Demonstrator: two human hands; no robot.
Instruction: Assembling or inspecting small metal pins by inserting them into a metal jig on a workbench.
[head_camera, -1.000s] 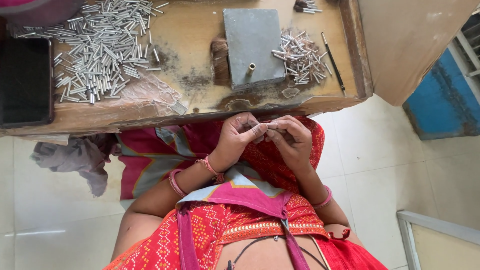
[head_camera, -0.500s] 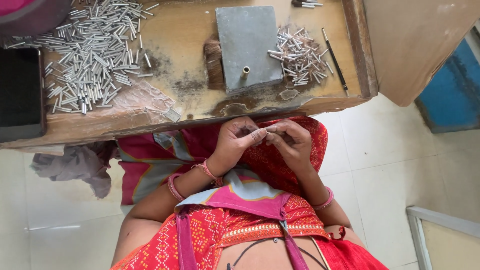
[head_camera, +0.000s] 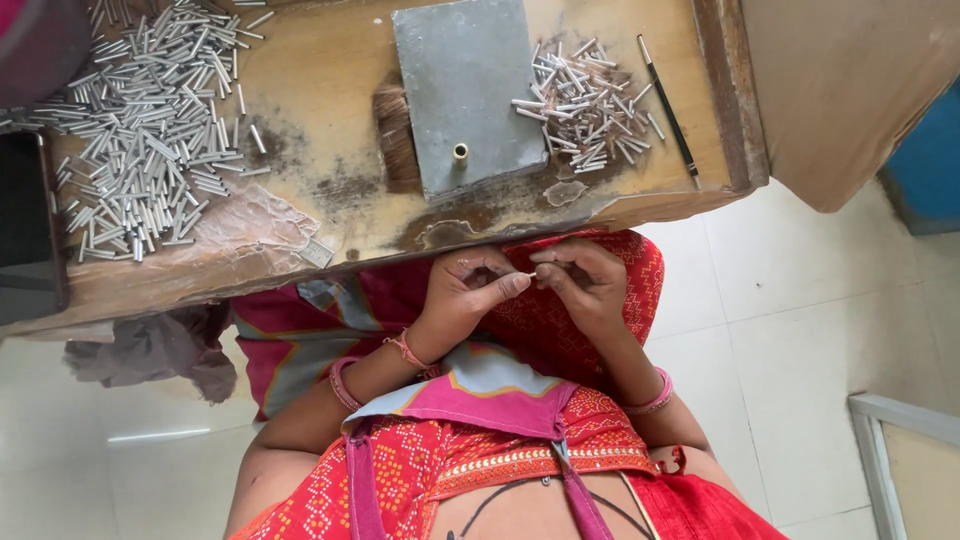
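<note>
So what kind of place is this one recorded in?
Probably a small workshop for hand assembly: a worn wooden workbench carries two heaps of small metal tubes and a grey metal plate with a brass peg.

the table (head_camera: 330, 215) is worn wood, matt and stained, its top layer peeling near the edge. a dull grey metal plate (head_camera: 465, 85) lies on it with a small brass-looking peg (head_camera: 460, 152). the two heaps of short tubes (head_camera: 150, 130) look like bright, smooth metal. the clothing (head_camera: 480, 460) is printed red cloth. the floor (head_camera: 790, 330) is glossy pale tile.
</note>
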